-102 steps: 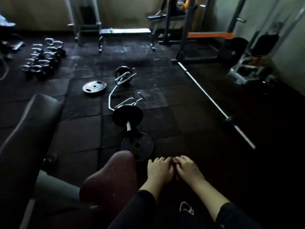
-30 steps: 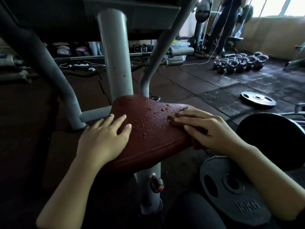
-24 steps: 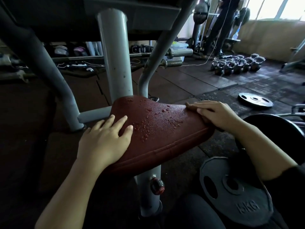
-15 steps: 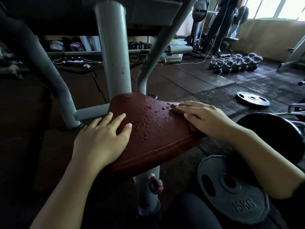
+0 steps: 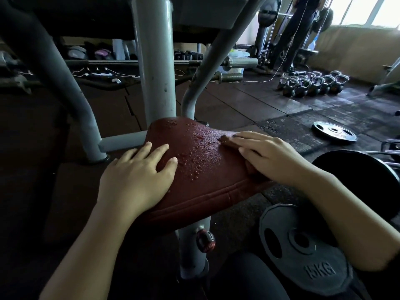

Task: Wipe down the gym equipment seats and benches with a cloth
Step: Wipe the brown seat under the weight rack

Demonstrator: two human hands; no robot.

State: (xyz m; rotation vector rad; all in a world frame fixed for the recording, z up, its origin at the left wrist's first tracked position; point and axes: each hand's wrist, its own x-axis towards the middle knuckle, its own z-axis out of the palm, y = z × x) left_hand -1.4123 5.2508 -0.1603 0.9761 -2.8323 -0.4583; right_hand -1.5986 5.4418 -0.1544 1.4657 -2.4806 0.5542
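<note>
A dark red padded seat (image 5: 207, 169) on a grey post fills the middle of the head view, with water drops scattered over its top. My left hand (image 5: 138, 176) rests flat on the seat's left edge, fingers straight. On the seat's right side my right hand (image 5: 268, 156) presses a dark brownish cloth (image 5: 229, 142) down with straight fingers. Only the cloth's front tip and a bit under the palm show; the hand hides the remainder.
Grey machine frame tubes (image 5: 153, 61) rise just behind the seat. A 15 kg plate (image 5: 303, 247) lies on the floor at lower right, a larger black plate (image 5: 363, 180) beside it. Kettlebells (image 5: 311, 83) and a flat plate (image 5: 334, 132) sit further right.
My right hand slid the cloth to the seat's right edge, then back toward the middle. My left hand has stayed on the left edge. Earlier still, the view turned to face the seat.
</note>
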